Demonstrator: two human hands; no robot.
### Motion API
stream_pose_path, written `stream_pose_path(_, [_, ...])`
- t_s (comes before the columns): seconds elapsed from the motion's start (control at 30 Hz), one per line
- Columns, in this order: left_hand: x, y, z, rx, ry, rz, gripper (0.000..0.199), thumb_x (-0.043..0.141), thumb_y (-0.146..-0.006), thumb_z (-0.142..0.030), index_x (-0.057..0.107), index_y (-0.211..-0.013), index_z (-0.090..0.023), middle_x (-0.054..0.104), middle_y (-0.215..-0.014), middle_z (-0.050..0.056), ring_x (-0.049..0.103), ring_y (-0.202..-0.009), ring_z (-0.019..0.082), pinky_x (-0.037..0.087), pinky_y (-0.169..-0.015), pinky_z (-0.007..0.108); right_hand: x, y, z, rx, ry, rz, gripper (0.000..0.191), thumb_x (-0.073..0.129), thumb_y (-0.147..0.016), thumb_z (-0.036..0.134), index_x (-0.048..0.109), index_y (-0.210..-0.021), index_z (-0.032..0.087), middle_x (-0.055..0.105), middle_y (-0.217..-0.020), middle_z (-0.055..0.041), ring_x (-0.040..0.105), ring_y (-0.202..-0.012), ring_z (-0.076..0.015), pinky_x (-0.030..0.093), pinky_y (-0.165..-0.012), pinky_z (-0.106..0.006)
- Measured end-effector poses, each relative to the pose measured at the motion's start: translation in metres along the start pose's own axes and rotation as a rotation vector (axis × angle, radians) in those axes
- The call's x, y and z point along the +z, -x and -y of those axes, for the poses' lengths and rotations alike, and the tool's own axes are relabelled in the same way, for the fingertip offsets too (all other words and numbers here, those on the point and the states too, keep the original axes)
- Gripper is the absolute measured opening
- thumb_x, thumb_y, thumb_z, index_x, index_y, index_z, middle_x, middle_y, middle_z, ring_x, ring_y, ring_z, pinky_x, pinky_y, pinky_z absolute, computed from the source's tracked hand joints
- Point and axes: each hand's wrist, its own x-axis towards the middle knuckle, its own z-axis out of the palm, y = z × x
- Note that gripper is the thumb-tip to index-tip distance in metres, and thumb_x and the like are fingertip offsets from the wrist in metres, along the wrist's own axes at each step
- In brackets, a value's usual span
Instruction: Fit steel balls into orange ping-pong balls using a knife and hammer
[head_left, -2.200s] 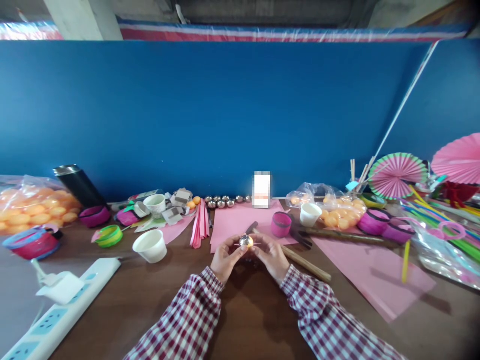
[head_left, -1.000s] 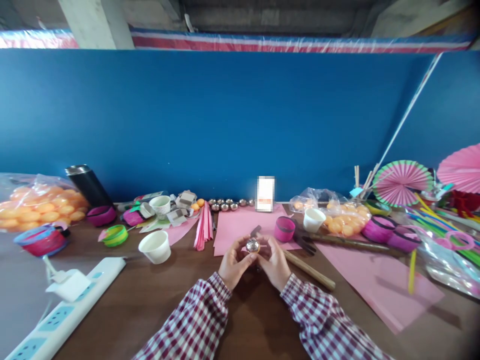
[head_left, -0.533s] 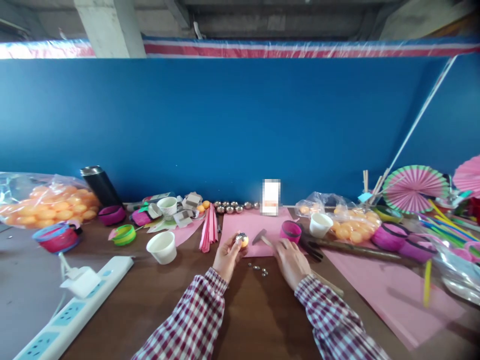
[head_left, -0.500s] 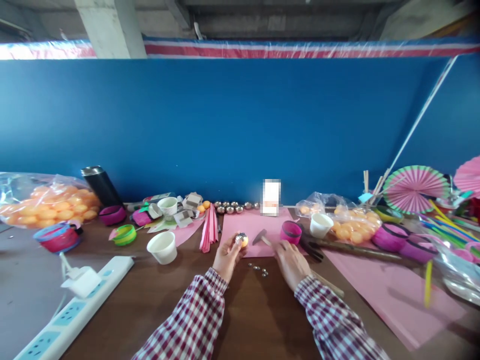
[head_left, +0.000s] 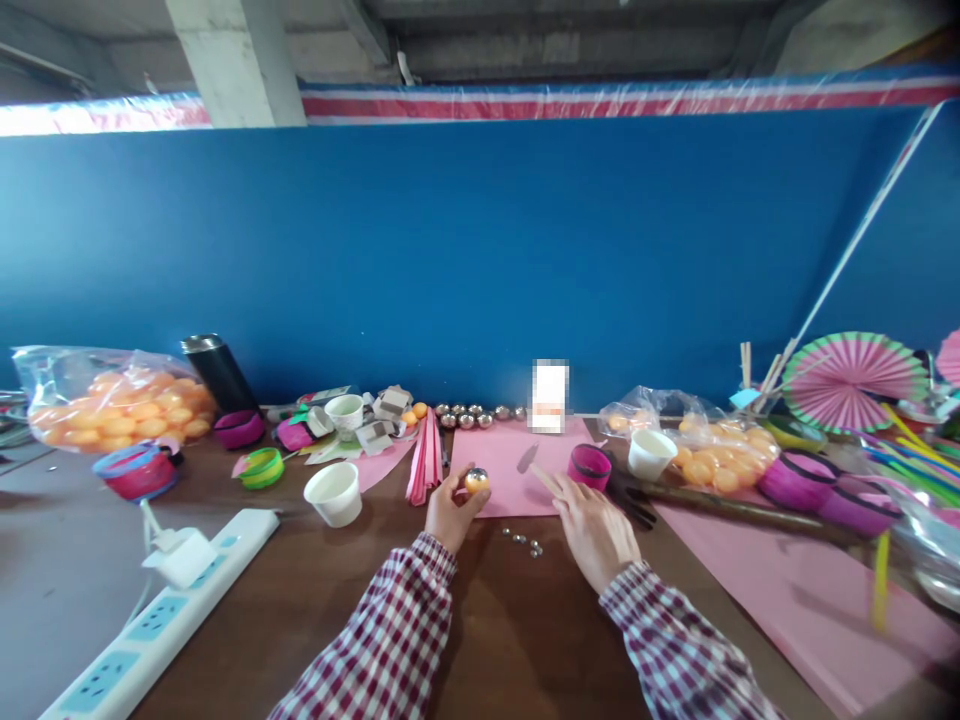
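Note:
Between the thumb and fingers of my left hand (head_left: 452, 512) is an orange ball (head_left: 476, 481) with shiny silver on its upper part. It is held over the near left edge of a pink sheet (head_left: 495, 450). My right hand (head_left: 596, 530) is closed around the wooden handle of a small hammer, whose grey head (head_left: 527, 459) is over the pink sheet. Several small shiny metal pieces (head_left: 520, 539) lie on the brown table between my hands. A magenta ring (head_left: 589, 466) stands just beyond my right hand.
White cups (head_left: 334, 495) stand left and right. Shiny balls (head_left: 471, 416) line the back. A power strip (head_left: 161, 615) lies at the left, near a bag of orange balls (head_left: 124, 410). A dark stick (head_left: 739, 508) and pink paper (head_left: 810, 600) lie right.
My left hand has turned the ball, so its silver part faces up. The hammer has shifted slightly with my right hand. The whole view has moved a little.

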Motion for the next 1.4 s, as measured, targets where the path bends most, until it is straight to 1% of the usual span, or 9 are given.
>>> stream_pose_path(0.1, [0.0,0.0,0.001,0.001,-0.074,-0.009,0.047,0.068,-0.055,-0.024,0.058,-0.099,-0.014,0.063,-0.087,0.006,0.057,-0.065,0.011,0.048,-0.057,0.021,-0.005,0.002,0.004,-0.074,0.01,-0.13,0.029,0.038,-0.085,0.026,0.048,-0.112,0.022,0.06,-0.083,-0.0036,0.052,-0.076,-0.0132,0.036,-0.063,-0.022])
stream_pose_path(0.2, [0.003,0.001,0.0,-0.01,-0.129,0.017,0.041,0.066,-0.057,-0.025,0.06,-0.095,-0.012,0.063,-0.082,0.006,0.056,-0.062,0.012,0.047,-0.054,0.021,-0.007,0.007,0.012,-0.128,0.029,-0.209,0.033,0.038,-0.086,0.026,0.045,-0.117,0.022,0.06,-0.081,-0.0034,0.053,-0.074,-0.0119,0.035,-0.062,-0.021])
stream_pose_path(0.4, [0.01,0.009,-0.007,0.0,-0.135,0.054,0.043,0.064,-0.058,-0.025,0.059,-0.097,-0.011,0.062,-0.074,0.004,0.054,-0.056,0.01,0.043,-0.051,0.02,-0.007,0.014,0.025,-0.213,0.067,-0.179,0.04,0.04,-0.086,0.027,0.036,-0.125,0.025,0.058,-0.071,-0.0011,0.052,-0.062,-0.0095,0.031,-0.051,-0.021])
stream_pose_path(0.53, [0.01,0.011,-0.008,0.0,-0.179,0.058,0.042,0.063,-0.058,-0.026,0.059,-0.098,-0.012,0.063,-0.072,0.003,0.054,-0.055,0.011,0.042,-0.049,0.019,-0.008,0.014,0.024,-0.141,0.053,-0.228,0.039,0.039,-0.086,0.027,0.036,-0.125,0.024,0.058,-0.075,-0.0015,0.053,-0.067,-0.0097,0.032,-0.056,-0.021])
stream_pose_path(0.67, [0.009,0.01,-0.007,0.022,-0.213,0.047,0.043,0.063,-0.058,-0.025,0.059,-0.099,-0.013,0.063,-0.082,0.005,0.055,-0.06,0.012,0.045,-0.053,0.02,-0.007,0.013,0.022,-0.152,0.078,-0.197,0.039,0.039,-0.086,0.028,0.036,-0.125,0.026,0.058,-0.071,-0.0007,0.052,-0.062,-0.01,0.031,-0.052,-0.022])
stream_pose_path(0.87, [0.009,0.01,-0.005,0.031,-0.202,0.054,0.041,0.063,-0.058,-0.025,0.059,-0.097,-0.014,0.063,-0.081,0.005,0.055,-0.059,0.011,0.046,-0.053,0.021,-0.005,0.013,0.023,-0.121,0.078,-0.199,0.041,0.038,-0.086,0.028,0.034,-0.126,0.024,0.059,-0.075,-0.002,0.052,-0.065,-0.0107,0.032,-0.054,-0.022])
stream_pose_path(1.07, [0.011,0.01,-0.004,-0.01,-0.075,0.052,0.041,0.064,-0.059,-0.025,0.058,-0.097,-0.013,0.062,-0.082,0.005,0.055,-0.064,0.012,0.047,-0.056,0.021,-0.005,0.013,0.021,-0.065,0.1,-0.178,0.041,0.036,-0.087,0.028,0.031,-0.128,0.025,0.059,-0.077,-0.0016,0.054,-0.065,-0.0107,0.034,-0.055,-0.022])
stream_pose_path(1.2, [0.014,0.011,-0.008,-0.052,0.054,0.129,0.042,0.062,-0.062,-0.026,0.055,-0.101,-0.012,0.06,-0.072,0.002,0.052,-0.056,0.008,0.045,-0.054,0.02,-0.007,0.01,0.017,-0.049,0.12,-0.148,0.04,0.034,-0.087,0.028,0.032,-0.127,0.026,0.06,-0.077,-0.0017,0.054,-0.059,-0.0104,0.032,-0.05,-0.021])
stream_pose_path(1.4, [0.016,0.012,-0.009,-0.008,0.062,0.149,0.047,0.062,-0.061,-0.021,0.052,-0.106,-0.014,0.06,-0.086,0.004,0.053,-0.068,0.01,0.044,-0.063,0.022,-0.012,0.007,0.013,0.014,0.08,-0.152,0.04,0.032,-0.087,0.029,0.032,-0.127,0.022,0.061,-0.082,-0.004,0.056,-0.062,-0.0104,0.033,-0.05,-0.02])
